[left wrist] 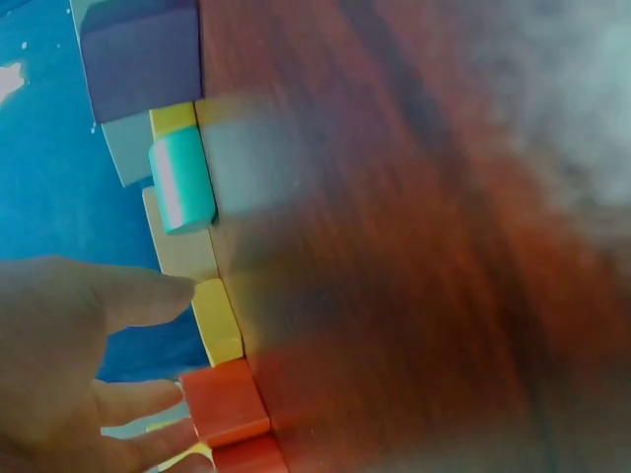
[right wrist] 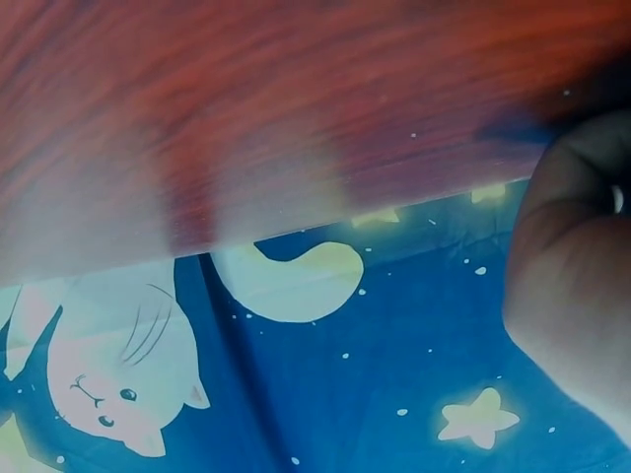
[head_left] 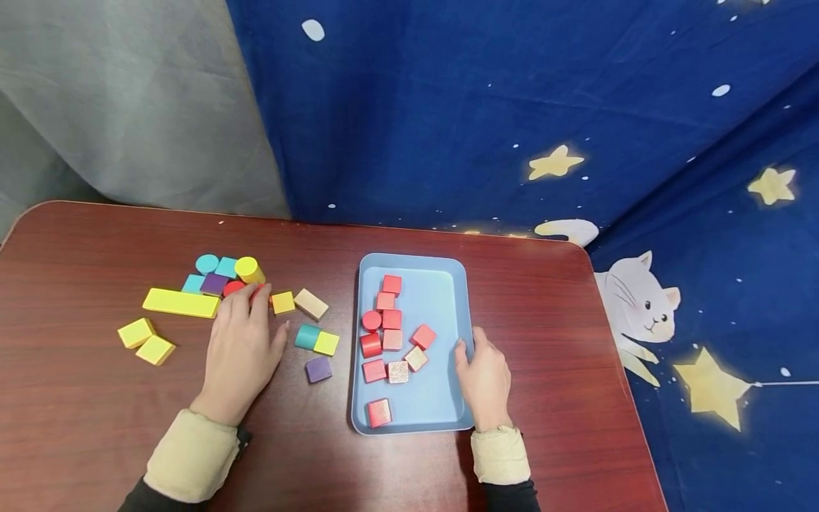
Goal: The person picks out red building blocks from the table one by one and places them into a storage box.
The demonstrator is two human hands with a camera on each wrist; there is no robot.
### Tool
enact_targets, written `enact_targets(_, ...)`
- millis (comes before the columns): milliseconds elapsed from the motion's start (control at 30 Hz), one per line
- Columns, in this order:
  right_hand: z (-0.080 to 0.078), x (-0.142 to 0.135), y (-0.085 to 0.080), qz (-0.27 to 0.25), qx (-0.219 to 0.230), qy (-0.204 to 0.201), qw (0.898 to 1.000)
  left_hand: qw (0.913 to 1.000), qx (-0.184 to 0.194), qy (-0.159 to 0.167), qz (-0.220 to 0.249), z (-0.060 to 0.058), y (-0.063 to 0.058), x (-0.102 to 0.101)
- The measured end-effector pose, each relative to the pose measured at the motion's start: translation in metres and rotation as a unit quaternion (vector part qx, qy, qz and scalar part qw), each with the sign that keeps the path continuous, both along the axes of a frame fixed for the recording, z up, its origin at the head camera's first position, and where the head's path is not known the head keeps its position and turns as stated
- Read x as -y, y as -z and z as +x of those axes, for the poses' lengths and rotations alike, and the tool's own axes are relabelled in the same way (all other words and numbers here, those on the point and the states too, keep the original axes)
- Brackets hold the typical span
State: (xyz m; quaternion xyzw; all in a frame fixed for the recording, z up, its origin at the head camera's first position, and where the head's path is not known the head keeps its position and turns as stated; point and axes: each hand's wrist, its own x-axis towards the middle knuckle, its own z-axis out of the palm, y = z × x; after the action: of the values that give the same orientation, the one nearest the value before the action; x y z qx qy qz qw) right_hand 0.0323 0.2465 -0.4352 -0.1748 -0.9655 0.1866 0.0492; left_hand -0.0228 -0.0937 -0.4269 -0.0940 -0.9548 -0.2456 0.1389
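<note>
My left hand [head_left: 239, 352] reaches over the loose blocks on the left of the table. Its fingertips meet a red block [left wrist: 225, 402], while the thumb stands apart, beside a yellow block [left wrist: 217, 320] in the left wrist view. The fingers partly hide the red pieces in the head view. On the right, my right hand [head_left: 486, 380] holds the right rim of a light blue tray [head_left: 441, 384], thumb on the inner side and fingers outside. Several red blocks [head_left: 392, 318] lie in the tray, mostly along its left half.
Around the left hand lie a long yellow block [head_left: 181, 303], a yellow cylinder [head_left: 249, 269], a purple block [head_left: 318, 369], a teal cylinder [head_left: 307, 336] and a plain wooden block [head_left: 311, 304]. Two yellow blocks [head_left: 146, 341] sit further left. A blue star-patterned curtain [head_left: 416, 114] hangs behind the table.
</note>
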Motion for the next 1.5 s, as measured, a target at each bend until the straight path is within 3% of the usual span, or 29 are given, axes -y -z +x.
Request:
enact_targets(267,0.000,0.000,0.000,-0.003,0.005,0.001,1.000,0.9993,-0.005,-0.018,-0.032,-0.001,0.003,-0.001)
enact_targets(833,0.000,-0.002,0.002,-0.003,0.003,0.002,1.000,0.9979,-0.004,-0.050,-0.041,0.007,0.001,-0.004)
enact_targets(1100,0.000,-0.002,0.002,-0.002,0.003,0.000,1.000,0.9958,0.041,-0.048,-0.066,0.015,0.003,-0.003)
enact_targets(1333,0.000,-0.002,0.002,-0.004,0.006,0.000,1.000,0.9965,0.047,-0.048,-0.050,0.016,0.003,-0.004)
enact_targets(1500,0.000,0.000,0.002,-0.005,0.005,0.003,1.000,0.9959,0.073,-0.044,-0.029,0.018,0.001,-0.004)
